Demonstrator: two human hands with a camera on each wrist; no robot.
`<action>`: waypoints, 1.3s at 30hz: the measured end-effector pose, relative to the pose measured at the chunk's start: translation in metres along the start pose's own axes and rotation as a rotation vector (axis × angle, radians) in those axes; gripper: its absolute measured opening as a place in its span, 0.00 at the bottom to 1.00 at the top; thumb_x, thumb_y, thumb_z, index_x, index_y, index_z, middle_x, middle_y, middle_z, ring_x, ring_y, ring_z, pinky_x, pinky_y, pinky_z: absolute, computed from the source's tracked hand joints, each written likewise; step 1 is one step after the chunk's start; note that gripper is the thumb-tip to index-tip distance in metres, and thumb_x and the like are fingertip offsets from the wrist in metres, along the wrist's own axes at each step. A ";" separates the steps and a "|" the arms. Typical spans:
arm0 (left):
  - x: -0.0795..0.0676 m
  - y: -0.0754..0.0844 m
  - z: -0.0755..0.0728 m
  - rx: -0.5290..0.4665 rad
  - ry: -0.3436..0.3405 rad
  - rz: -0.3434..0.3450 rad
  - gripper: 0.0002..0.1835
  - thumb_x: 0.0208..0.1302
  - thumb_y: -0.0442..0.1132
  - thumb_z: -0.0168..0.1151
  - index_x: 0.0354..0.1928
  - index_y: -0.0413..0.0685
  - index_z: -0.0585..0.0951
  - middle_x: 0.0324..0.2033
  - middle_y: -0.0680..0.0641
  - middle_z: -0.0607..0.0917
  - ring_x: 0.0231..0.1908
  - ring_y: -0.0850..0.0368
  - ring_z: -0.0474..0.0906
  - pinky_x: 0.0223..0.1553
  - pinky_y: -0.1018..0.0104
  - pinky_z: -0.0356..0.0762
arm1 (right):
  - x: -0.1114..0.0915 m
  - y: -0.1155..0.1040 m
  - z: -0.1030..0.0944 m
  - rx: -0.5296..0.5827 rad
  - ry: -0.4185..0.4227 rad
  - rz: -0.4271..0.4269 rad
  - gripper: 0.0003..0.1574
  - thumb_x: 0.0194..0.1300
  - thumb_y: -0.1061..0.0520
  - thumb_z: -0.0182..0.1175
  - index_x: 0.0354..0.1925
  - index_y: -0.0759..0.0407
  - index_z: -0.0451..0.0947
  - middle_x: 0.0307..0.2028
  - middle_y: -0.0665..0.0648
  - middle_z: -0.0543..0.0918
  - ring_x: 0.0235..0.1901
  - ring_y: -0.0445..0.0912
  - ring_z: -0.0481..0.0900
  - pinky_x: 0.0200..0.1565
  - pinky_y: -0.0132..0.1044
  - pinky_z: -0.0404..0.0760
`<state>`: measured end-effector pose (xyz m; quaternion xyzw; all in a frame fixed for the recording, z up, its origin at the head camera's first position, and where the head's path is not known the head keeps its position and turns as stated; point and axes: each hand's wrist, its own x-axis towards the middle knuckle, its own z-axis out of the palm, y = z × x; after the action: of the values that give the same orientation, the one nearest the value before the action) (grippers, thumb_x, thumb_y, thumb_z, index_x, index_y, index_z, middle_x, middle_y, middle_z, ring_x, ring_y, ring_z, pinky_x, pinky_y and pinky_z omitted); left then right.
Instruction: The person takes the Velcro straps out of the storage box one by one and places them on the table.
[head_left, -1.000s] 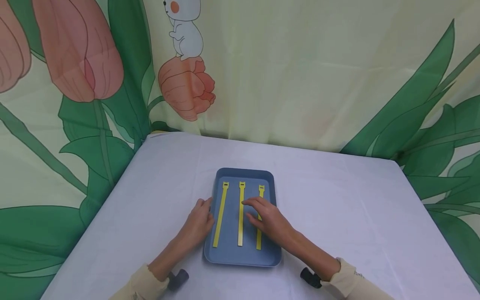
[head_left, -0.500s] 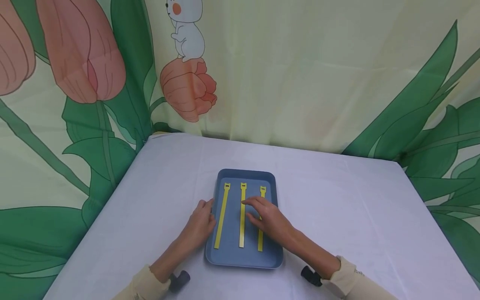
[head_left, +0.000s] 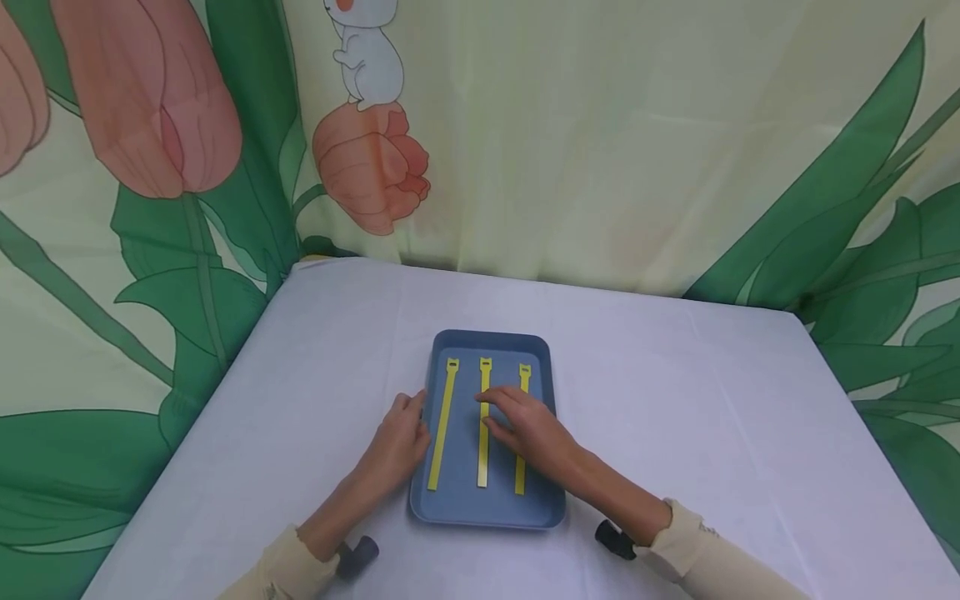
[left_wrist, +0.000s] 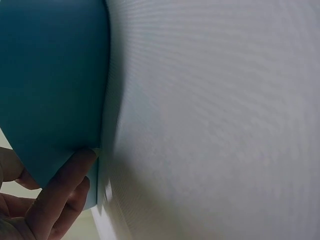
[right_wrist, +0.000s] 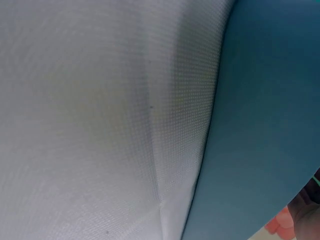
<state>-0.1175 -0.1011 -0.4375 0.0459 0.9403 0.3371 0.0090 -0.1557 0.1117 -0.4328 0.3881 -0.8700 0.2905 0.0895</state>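
While the parted thumb and forefinger of our right hand (head_left: 536, 429) arch over the middle yellow strap (head_left: 483, 458), pinching nothing, our left hand (head_left: 392, 442) grips the blue tray (head_left: 487, 512) at the frame's lower centre, where two outer straps (head_left: 442, 437) also lie; white cloth (head_left: 690, 417) spreads around.

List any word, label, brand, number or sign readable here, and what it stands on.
None can be read.
Yellow straps and blue tray: no legible text.
Patterned backdrop: printed pictures, no legible text.
Right sleeve: small dark marks near the cuff, too small to tell whether they are lettering.
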 end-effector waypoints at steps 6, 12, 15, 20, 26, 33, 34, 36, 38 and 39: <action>0.001 -0.001 0.000 0.008 0.012 0.010 0.28 0.58 0.26 0.57 0.62 0.27 0.66 0.36 0.45 0.72 0.29 0.61 0.69 0.29 0.73 0.74 | 0.002 0.000 0.002 -0.016 -0.018 -0.013 0.24 0.56 0.63 0.67 0.52 0.59 0.77 0.47 0.52 0.80 0.49 0.43 0.77 0.49 0.32 0.76; 0.001 -0.002 0.000 0.008 0.002 0.016 0.28 0.58 0.26 0.57 0.62 0.27 0.66 0.37 0.44 0.72 0.29 0.61 0.70 0.30 0.73 0.75 | 0.007 -0.002 0.003 -0.016 -0.017 -0.038 0.25 0.55 0.63 0.68 0.52 0.57 0.77 0.47 0.52 0.80 0.49 0.42 0.77 0.49 0.31 0.76; 0.002 -0.002 -0.001 0.013 0.002 0.019 0.29 0.58 0.26 0.58 0.63 0.28 0.65 0.37 0.44 0.72 0.29 0.61 0.70 0.30 0.73 0.75 | 0.010 -0.004 0.004 -0.030 -0.029 -0.051 0.25 0.55 0.62 0.68 0.52 0.57 0.76 0.47 0.52 0.80 0.49 0.42 0.77 0.49 0.31 0.75; 0.003 -0.001 -0.003 0.019 0.002 0.029 0.29 0.58 0.26 0.58 0.63 0.28 0.65 0.37 0.44 0.72 0.29 0.60 0.70 0.31 0.72 0.75 | 0.014 -0.004 0.005 -0.050 -0.046 -0.055 0.25 0.55 0.62 0.68 0.52 0.58 0.77 0.47 0.53 0.80 0.49 0.43 0.77 0.50 0.31 0.75; 0.003 -0.002 -0.002 0.023 -0.002 0.016 0.28 0.59 0.26 0.58 0.63 0.28 0.66 0.37 0.43 0.72 0.30 0.60 0.70 0.32 0.71 0.76 | 0.017 -0.006 0.003 -0.036 -0.040 -0.071 0.25 0.54 0.63 0.68 0.51 0.60 0.77 0.47 0.54 0.80 0.49 0.44 0.77 0.50 0.32 0.75; 0.003 -0.002 -0.002 0.020 -0.005 0.003 0.29 0.59 0.27 0.58 0.63 0.28 0.65 0.37 0.44 0.72 0.29 0.61 0.70 0.31 0.71 0.75 | 0.023 -0.010 0.005 -0.047 -0.049 -0.083 0.24 0.55 0.63 0.68 0.51 0.61 0.77 0.47 0.55 0.80 0.49 0.45 0.77 0.50 0.33 0.76; 0.003 -0.002 -0.003 0.018 -0.004 0.001 0.29 0.59 0.27 0.58 0.63 0.28 0.65 0.37 0.44 0.72 0.29 0.61 0.70 0.30 0.71 0.75 | 0.025 -0.011 0.005 -0.046 -0.052 -0.086 0.24 0.55 0.63 0.68 0.52 0.60 0.77 0.47 0.55 0.80 0.50 0.46 0.77 0.50 0.34 0.76; 0.003 -0.003 -0.003 0.015 -0.005 0.001 0.29 0.59 0.26 0.58 0.63 0.28 0.65 0.37 0.44 0.71 0.29 0.61 0.70 0.31 0.71 0.75 | 0.027 -0.012 0.004 -0.040 -0.056 -0.089 0.24 0.56 0.62 0.67 0.53 0.60 0.76 0.48 0.54 0.80 0.50 0.46 0.77 0.51 0.34 0.75; 0.003 -0.003 -0.002 0.007 -0.012 0.000 0.29 0.59 0.26 0.58 0.63 0.27 0.65 0.36 0.44 0.71 0.29 0.61 0.70 0.31 0.71 0.75 | 0.029 -0.014 0.004 -0.040 -0.051 -0.094 0.24 0.56 0.62 0.67 0.53 0.59 0.76 0.48 0.54 0.80 0.51 0.46 0.76 0.51 0.34 0.75; 0.004 -0.003 -0.002 0.002 -0.015 0.001 0.29 0.60 0.26 0.57 0.63 0.27 0.65 0.36 0.44 0.71 0.29 0.60 0.70 0.31 0.71 0.75 | 0.029 -0.014 0.003 -0.041 -0.049 -0.095 0.24 0.56 0.63 0.67 0.53 0.59 0.76 0.48 0.54 0.80 0.51 0.46 0.77 0.51 0.34 0.75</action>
<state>-0.1215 -0.1046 -0.4382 0.0491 0.9406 0.3356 0.0159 -0.1653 0.0842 -0.4184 0.4342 -0.8583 0.2584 0.0899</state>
